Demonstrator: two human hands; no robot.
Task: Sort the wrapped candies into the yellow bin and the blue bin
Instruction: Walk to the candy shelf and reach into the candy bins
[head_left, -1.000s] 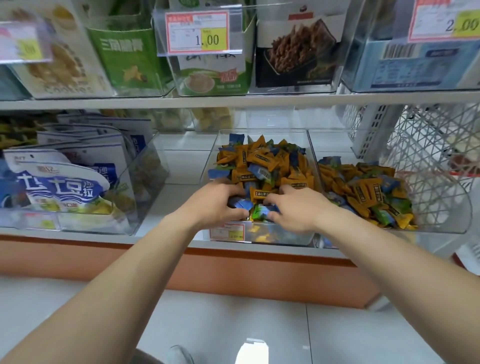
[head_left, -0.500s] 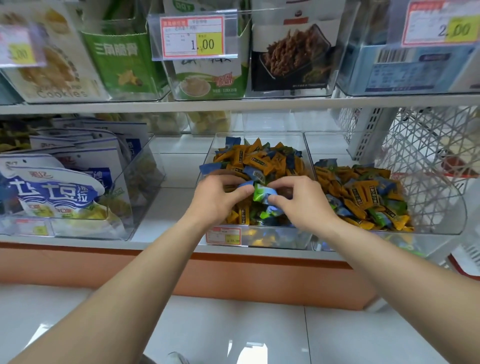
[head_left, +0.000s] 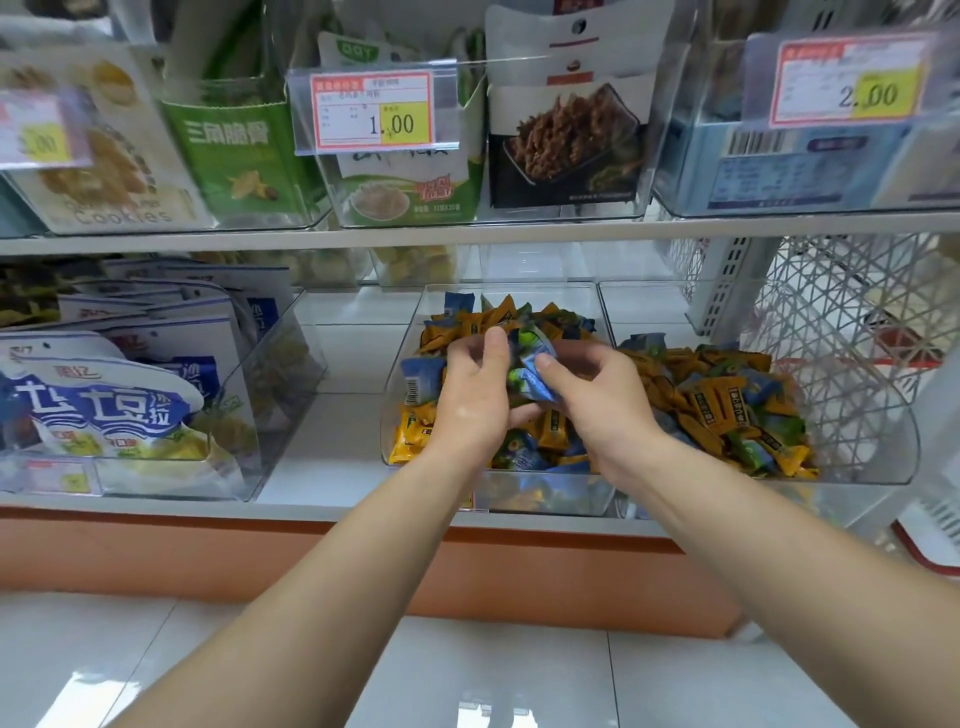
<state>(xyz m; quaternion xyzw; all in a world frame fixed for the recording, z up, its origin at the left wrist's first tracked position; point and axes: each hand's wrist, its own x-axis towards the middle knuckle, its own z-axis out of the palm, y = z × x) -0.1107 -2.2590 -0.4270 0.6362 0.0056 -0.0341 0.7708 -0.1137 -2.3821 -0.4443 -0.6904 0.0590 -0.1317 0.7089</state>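
Both of your hands were over the clear bin (head_left: 545, 493) that stood at the front edge of the lower shelf (head_left: 337, 452), a little right of its middle. Your left hand (head_left: 470, 410) and right hand (head_left: 602, 410) were curled toward each other and together held a clump of candies (head_left: 527, 364) in blue and green wrappers, lifted just above the heap. The fingertips of the left hand pressed the clump from the left, and the thumb of the right hand lay on it from the right. Beneath your hands the mixed heap (head_left: 467, 327) of orange, blue and green wrapped candies filled that bin. Just beside it to the right, also at the front edge, stood a second clear bin (head_left: 857, 441) with its own pile of candies (head_left: 722, 405), mostly orange with some blue and green. Toward the left end of the shelf, snack bags (head_left: 104, 410) stood in a clear tray. A white mesh basket (head_left: 831, 312) stood at the right end. A price tag (head_left: 371, 111) reading 1.00 hung on the shelf above.
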